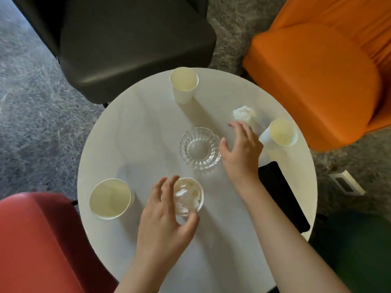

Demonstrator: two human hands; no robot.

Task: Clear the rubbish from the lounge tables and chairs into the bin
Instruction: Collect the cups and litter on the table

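- Far left, bottom corner: red chair seat (31,240), tucked against the round white bench (127,144).
- On the left side of the bench, near its edge: left paper cup (110,198), upright, mouth open to the camera.
- Just right of that: left hand (167,225), reaching in from below, fingers (169,183) curved over a tissue-filled cup (190,197), fingertips on the far rim, thumb on the near rim, gripping it from above.
- Beyond the bench, at the top of the view: black chair seat (131,45).
- At the far edge of the bench: far paper cup (184,84), upright.
- At bench centre: ribbed clear glass dish (200,148).
- Just right of the dish: right hand (241,149), fingers spread and relaxed, holding nothing, fingertips just short of a crumpled tissue (244,114) lying loose on the bench.
- Just beside the tissue, near the right edge: right paper cup (281,133), upright.
- Along the right rim, partly under the right forearm: flat black slab (281,195), too dark to identify.
- Upper right: orange chair (317,77).
- Lower right: dark green seat (355,250).
- Underneath everything: grey carpet (31,102).
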